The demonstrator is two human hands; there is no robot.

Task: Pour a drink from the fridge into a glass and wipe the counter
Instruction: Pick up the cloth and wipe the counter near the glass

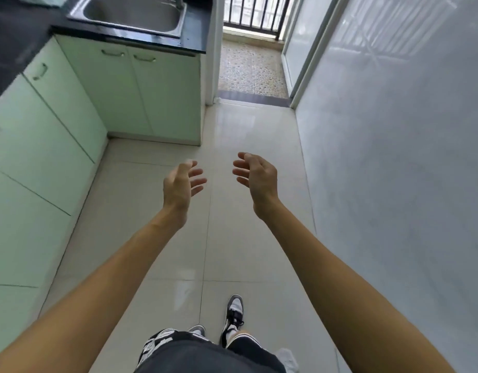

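My left hand (181, 182) and my right hand (255, 175) are stretched out in front of me over the tiled floor, palms facing each other, fingers relaxed and spread. Neither holds anything. The black counter (14, 36) runs along the left and across the far left corner. A pale cloth (48, 0) lies on it at the top edge, partly cut off. No fridge, drink or glass is in view.
A steel sink (132, 13) sits in the counter at the far end. Pale green cabinets (44, 146) line the left. A white wall (394, 170) stands to the right. A doorway leads to a balcony with a pebbled floor (250, 68) and railing. My feet show below.
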